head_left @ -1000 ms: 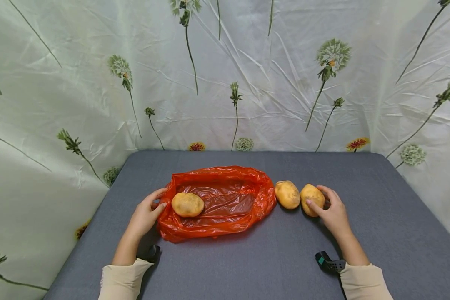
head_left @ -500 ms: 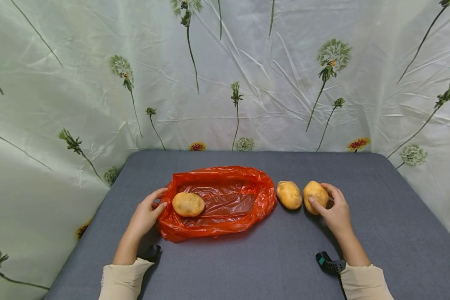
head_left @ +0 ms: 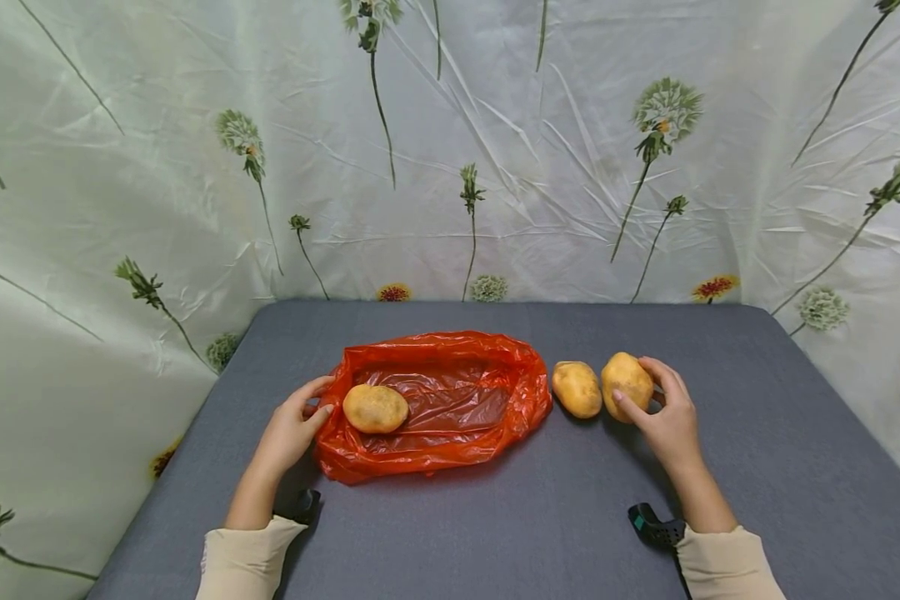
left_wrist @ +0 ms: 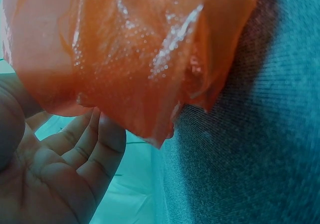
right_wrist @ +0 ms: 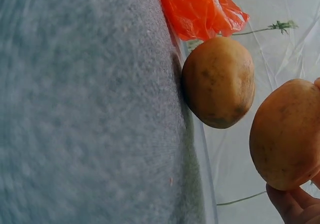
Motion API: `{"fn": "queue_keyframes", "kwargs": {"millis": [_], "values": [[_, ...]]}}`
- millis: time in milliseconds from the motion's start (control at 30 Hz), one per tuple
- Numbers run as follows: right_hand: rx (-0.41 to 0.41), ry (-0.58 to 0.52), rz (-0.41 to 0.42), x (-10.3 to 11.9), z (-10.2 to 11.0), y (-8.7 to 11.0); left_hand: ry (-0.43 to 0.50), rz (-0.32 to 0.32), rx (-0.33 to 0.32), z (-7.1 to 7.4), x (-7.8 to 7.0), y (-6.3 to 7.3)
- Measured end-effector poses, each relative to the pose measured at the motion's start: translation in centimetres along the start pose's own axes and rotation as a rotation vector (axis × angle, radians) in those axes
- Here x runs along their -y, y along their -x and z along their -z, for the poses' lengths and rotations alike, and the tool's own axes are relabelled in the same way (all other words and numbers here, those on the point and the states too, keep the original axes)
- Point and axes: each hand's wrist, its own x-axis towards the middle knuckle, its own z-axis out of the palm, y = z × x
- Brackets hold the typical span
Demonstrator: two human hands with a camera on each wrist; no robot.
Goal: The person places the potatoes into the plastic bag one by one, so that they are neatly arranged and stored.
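Potato (head_left: 627,387) lifted clear of the grey table (head_left: 495,533) within the last second; gripped between thumb and fingers of my right hand (head_left: 672,423), just beside the second potato (head_left: 577,390). I judge my grip bears its full weight, leaving it free to move. My left hand (head_left: 288,429) touches the left end of the red bag (head_left: 450,459); whether it pinches, cannot tell.

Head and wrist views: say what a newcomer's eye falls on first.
The bright red bag likely comes first, spread open on the grey table, with one potato in its left part and the left hand touching its side. Next comes the raised potato in the right hand, with the resting potato between it and the bag.
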Motion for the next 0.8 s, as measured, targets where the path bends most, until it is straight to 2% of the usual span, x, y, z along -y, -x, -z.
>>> {"fn": "queue_keyframes", "kwargs": {"millis": [167,433,600,800], "values": [[0.002,-0.008,0.034,1.1,-0.3,-0.2,-0.006,0.0,-0.003,0.1,0.0,0.0],[0.002,-0.031,0.105,4.9,-0.3,0.0,-0.01,-0.012,-0.013,0.1,0.1,0.0],[0.021,-0.028,0.133,5.6,-0.8,0.0,-0.007,-0.036,-0.025,0.0,0.1,0.0],[0.063,-0.063,0.139,6.6,-1.8,-0.2,-0.004,-0.024,-0.024,-0.1,0.1,0.0]]}}
